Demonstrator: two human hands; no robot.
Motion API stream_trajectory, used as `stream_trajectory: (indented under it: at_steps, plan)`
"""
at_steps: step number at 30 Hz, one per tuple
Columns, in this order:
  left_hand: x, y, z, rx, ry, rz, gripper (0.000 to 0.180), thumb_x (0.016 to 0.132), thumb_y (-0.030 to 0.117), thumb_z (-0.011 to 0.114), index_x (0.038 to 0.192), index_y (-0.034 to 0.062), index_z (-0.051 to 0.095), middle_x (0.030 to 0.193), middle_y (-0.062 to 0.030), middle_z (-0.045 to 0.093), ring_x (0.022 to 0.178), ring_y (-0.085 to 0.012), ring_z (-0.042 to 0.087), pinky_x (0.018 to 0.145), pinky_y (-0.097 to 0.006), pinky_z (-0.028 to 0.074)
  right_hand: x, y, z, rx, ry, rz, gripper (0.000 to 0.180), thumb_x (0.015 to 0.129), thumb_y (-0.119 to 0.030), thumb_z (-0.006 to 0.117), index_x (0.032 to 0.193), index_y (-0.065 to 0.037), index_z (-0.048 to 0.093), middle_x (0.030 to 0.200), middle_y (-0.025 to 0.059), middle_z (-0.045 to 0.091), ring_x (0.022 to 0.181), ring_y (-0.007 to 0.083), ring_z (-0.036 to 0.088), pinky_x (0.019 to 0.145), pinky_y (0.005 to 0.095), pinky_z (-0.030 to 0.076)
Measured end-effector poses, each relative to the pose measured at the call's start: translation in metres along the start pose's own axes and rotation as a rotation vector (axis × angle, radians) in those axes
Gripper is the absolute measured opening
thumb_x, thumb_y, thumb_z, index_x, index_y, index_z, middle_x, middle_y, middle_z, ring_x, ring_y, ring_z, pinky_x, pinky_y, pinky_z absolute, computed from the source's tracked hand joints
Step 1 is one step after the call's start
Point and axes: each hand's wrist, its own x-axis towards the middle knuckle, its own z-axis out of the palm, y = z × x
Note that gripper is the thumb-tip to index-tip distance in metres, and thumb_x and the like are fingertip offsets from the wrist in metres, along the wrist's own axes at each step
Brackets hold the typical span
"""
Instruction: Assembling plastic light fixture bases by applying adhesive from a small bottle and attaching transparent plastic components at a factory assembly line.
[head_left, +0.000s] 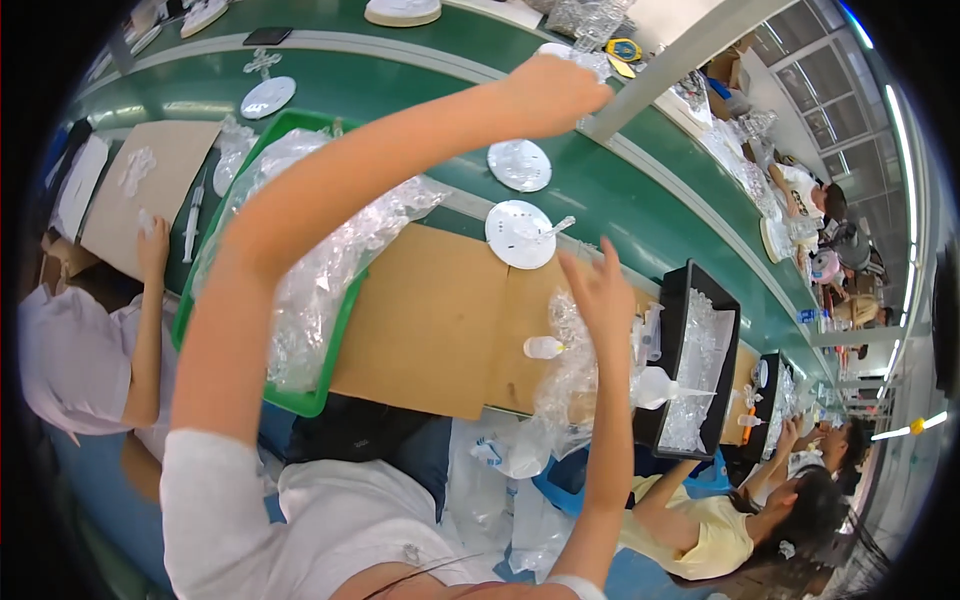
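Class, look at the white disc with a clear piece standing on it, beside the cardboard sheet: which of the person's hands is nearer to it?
Right. The right hand hangs open just beside the white disc, toward the person. The left hand is raised well beyond it, over the green belt.

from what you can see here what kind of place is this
Probably a factory assembly line: a long green workbench with several seated workers, a green tray of small clear plastic parts, and white round discs laid out along it.
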Motion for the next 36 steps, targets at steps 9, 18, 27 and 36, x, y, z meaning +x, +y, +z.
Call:
stream_trajectory:
  at_steps: [9, 18, 27, 36]
  plan:
    - [-0.332, 0.053, -0.178, -0.385, 0.011, -0.723, 0.029, 0.073, -0.008, 0.058, 0.100, 0.0016, 0.063, 0.085, -0.0134, 0.060, 0.078, -0.0314, 0.058, 0.068, -0.035, 0.047, 0.092, 0.034, 0.067, -0.018, -0.171, -0.195, 0.054, 0.067, -0.022, 0.072, 0.116, -0.008, 0.052, 0.087, 0.0111, 0.069, 0.083, 0.0273, 0.067, 0.071, 0.0357, 0.051]
    - [-0.423, 0.013, -0.076, -0.263, -0.183, -0.716, 0.018, 0.080, 0.002, 0.049, 0.095, 0.0007, 0.060, 0.093, -0.0172, 0.059, 0.088, -0.0345, 0.058, 0.076, -0.041, 0.048, 0.050, -0.066, 0.061, -0.074, -0.680, -0.517, 0.052, 0.067, -0.012, 0.073, 0.116, -0.021, 0.057, 0.099, 0.0113, 0.066, 0.092, 0.0295, 0.062, 0.078, 0.0369, 0.049]
    - [-0.387, 0.018, -0.020, -0.194, -0.418, -0.881, 0.036, 0.076, 0.035, 0.059, 0.088, 0.0010, 0.062, 0.087, -0.0183, 0.061, 0.083, -0.0318, 0.060, 0.072, -0.043, 0.049, -0.005, -0.079, 0.039, 0.059, -0.293, -0.660, 0.058, 0.067, -0.008, 0.071, 0.122, -0.005, 0.053, 0.121, 0.0142, 0.057, 0.109, 0.0284, 0.055, 0.092, 0.0357, 0.043]
    - [-0.414, 0.044, -0.095, -0.443, -0.061, -0.882, 0.019, 0.069, 0.007, 0.062, 0.087, 0.0017, 0.064, 0.081, -0.0186, 0.063, 0.080, -0.0370, 0.060, 0.074, -0.042, 0.048, -0.122, -0.070, 0.002, 0.341, -0.310, -0.452, 0.048, 0.074, -0.001, 0.067, 0.120, -0.004, 0.054, 0.106, 0.0121, 0.064, 0.098, 0.0227, 0.061, 0.079, 0.0338, 0.048]
